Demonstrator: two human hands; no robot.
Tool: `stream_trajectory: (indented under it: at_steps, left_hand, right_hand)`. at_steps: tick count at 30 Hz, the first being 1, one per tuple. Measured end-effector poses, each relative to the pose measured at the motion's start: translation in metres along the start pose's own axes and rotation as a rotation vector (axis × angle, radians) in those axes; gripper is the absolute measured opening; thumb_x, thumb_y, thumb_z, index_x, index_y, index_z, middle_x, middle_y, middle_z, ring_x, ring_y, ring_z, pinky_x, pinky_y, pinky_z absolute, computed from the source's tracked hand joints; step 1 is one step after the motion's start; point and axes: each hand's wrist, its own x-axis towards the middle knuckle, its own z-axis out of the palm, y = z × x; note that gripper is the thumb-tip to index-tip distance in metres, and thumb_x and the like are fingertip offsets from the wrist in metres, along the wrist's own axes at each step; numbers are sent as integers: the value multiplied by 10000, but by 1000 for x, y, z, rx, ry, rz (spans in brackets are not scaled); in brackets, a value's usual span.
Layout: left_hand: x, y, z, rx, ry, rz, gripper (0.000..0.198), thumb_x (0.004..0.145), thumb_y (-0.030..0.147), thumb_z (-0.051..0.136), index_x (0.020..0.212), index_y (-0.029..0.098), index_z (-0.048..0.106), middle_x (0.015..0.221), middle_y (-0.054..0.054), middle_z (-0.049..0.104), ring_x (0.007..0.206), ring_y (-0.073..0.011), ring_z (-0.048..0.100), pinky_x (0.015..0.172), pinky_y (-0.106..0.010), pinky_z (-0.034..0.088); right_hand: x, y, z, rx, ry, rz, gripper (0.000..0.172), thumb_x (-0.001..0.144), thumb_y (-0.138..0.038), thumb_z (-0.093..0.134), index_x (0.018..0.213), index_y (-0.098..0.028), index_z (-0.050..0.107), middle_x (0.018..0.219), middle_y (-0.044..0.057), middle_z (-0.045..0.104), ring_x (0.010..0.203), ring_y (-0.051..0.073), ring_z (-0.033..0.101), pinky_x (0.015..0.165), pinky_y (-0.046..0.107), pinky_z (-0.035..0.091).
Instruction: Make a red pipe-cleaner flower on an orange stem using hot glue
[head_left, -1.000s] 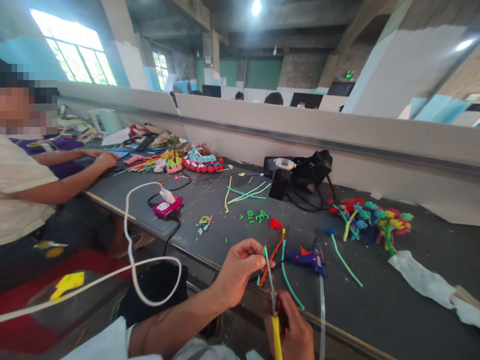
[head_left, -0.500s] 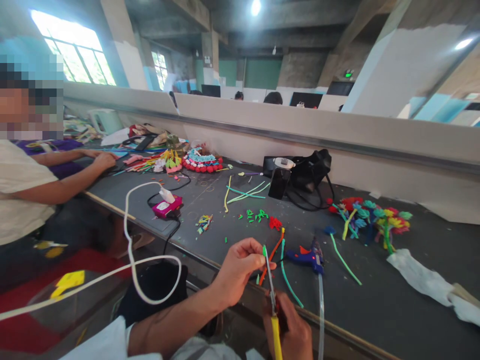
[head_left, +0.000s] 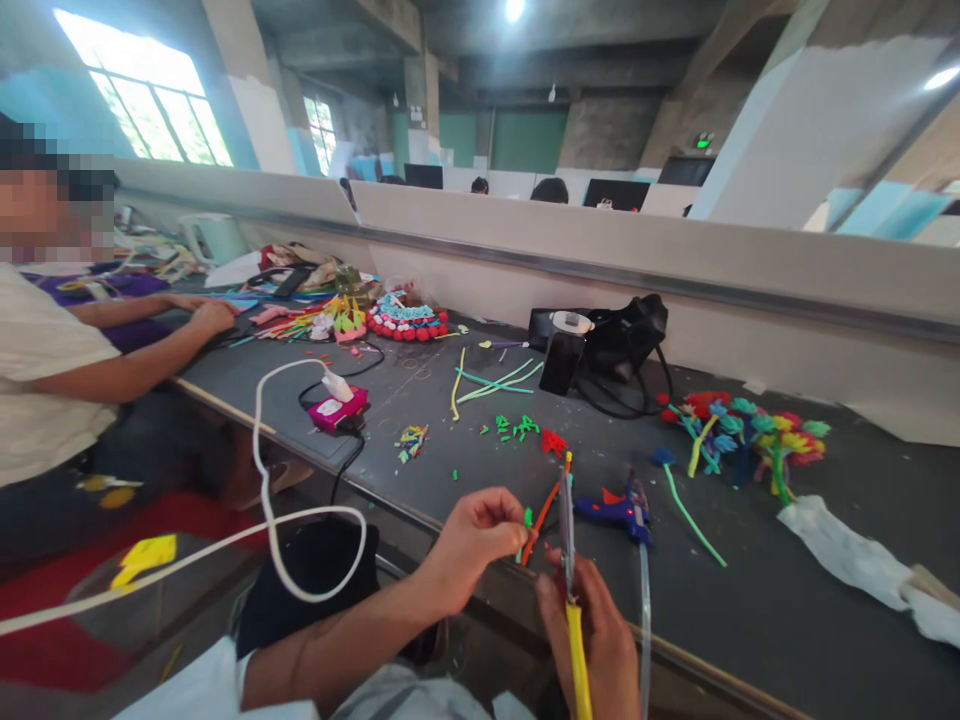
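Note:
Between its thumb and forefinger, my left hand pinches a small green fuzzy piece. My right hand grips yellow-handled scissors, blades pointing up, just right of the green piece and apart from it. An orange stem lies on the table behind my hands. Beyond the fingertips sit a pile of red bits and several short green bits. To the right of the scissors is a blue glue gun with a clear stick.
A pink power socket with a white cable is at left. Yellow and mint stems lie farther back, near a black bag. Fuzzy flowers are at right. A co-worker sits at far left.
My right hand has moved the scissors right and up, away from the green piece. My left hand still pinches that piece, now slightly lower.

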Motion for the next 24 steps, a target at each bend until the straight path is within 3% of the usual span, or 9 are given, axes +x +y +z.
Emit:
stream_trajectory:
  at_steps: [3, 6, 12, 24]
  left_hand:
    - [2, 7, 1, -129, 5, 35, 103, 610, 159, 668, 644, 154, 571, 518, 33, 542, 656, -147, 597, 666, -241, 392]
    - [3, 13, 3, -165, -4, 56, 136, 596, 158, 691, 629, 153, 560, 524, 33, 542, 632, -147, 610, 654, -239, 404]
    - [2, 12, 3, -192, -28, 33, 158, 606, 170, 711, 639, 153, 558, 522, 41, 524, 593, -158, 630, 625, -248, 431]
    - [4, 10, 5, -219, -37, 30, 144, 611, 156, 718, 655, 143, 581, 535, 45, 535, 565, -138, 634, 625, -243, 465]
  right_hand:
    - [-9, 1, 7, -2, 2, 0, 265, 851, -381, 583, 1004, -174, 645, 740, 16, 701, 564, 126, 640, 558, 181, 506]
    - [-17, 1, 13, 15, 25, 4, 258, 864, -391, 568, 985, -178, 650, 701, 1, 677, 540, 117, 612, 554, 184, 487]
    - [-18, 5, 11, -21, 30, -149, 191, 855, -339, 591, 956, -189, 652, 658, -14, 658, 479, 98, 580, 487, 159, 459]
    - [-24, 2, 15, -21, 48, -63, 226, 890, -376, 537, 942, -189, 652, 623, -21, 634, 466, 94, 547, 495, 170, 435]
